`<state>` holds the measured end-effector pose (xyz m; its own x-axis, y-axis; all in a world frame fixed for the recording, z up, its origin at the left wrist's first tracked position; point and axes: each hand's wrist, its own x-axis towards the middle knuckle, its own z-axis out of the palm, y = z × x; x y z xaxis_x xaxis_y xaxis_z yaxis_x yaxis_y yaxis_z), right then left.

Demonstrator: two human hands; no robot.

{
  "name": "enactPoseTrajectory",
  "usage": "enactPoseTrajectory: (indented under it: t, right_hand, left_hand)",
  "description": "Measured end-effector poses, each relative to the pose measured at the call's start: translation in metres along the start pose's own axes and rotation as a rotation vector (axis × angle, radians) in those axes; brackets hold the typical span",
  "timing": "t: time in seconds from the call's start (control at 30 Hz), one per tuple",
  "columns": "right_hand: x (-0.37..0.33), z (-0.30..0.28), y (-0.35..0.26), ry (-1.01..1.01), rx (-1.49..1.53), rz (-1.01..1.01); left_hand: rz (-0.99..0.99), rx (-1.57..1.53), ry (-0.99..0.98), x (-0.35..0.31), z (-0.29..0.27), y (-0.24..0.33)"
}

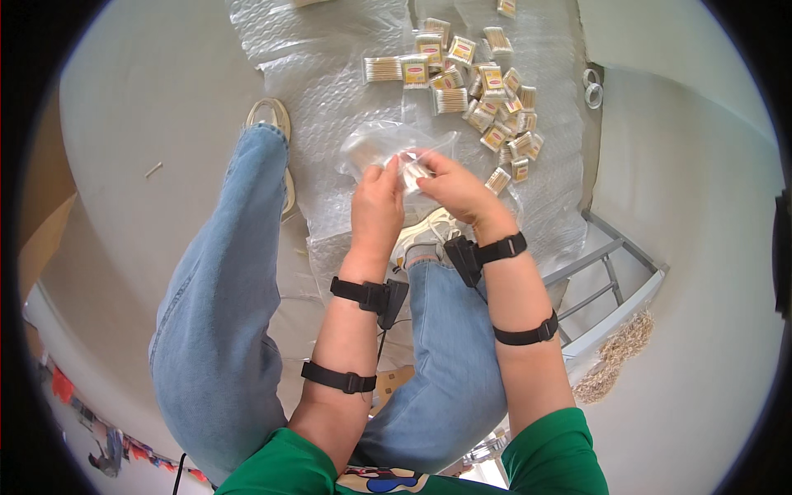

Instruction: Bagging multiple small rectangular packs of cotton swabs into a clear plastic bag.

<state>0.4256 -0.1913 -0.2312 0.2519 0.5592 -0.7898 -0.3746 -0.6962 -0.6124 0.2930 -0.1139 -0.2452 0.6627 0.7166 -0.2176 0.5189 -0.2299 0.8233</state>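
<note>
A clear plastic bag (pixel 359 154) is between my two hands, in front of my knees. My left hand (pixel 378 205) pinches its near edge with fingers pressed together. From the right, my right hand (pixel 456 188) grips the same bag, its thumb and fingers closed on the film. Something whitish (pixel 415 175) shows through the plastic between my hands; its kind is too blurred to tell. Beyond and to the right lie many small packs of cotton swabs (pixel 491 81) in a loose heap, each in clear wrap with a yellow and white label.
Bubble wrap (pixel 330 91) covers the floor under the heap. White tape rolls (pixel 591 89) lie at the wrap's right edge. A grey metal frame (pixel 615 272) stands by my right forearm, with a shaggy beige thing (pixel 615 359) beside it. A small stick (pixel 153 170) lies far left.
</note>
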Motion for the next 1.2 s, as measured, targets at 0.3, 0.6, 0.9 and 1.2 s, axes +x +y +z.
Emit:
enactPoseTrajectory:
  t: [0.3, 0.6, 0.9, 1.2]
  right_hand:
    - [0.104, 0.028, 0.068, 0.089, -0.206, -0.252]
    - [0.148, 0.057, 0.084, 0.469, -0.494, 0.239]
    - [0.172, 0.032, 0.134, 0.33, -0.114, -0.187]
    - [0.149, 0.05, 0.101, 0.346, 0.386, 0.081]
  left_hand:
    - [0.042, -0.143, -0.098, -0.017, 0.001, -0.013]
    - [-0.344, -0.386, -0.512, -0.004, -0.015, -0.05]
    - [-0.584, -0.379, 0.146, 0.048, 0.07, -0.137]
    - [-0.783, -0.607, -0.186, 0.062, 0.069, -0.155]
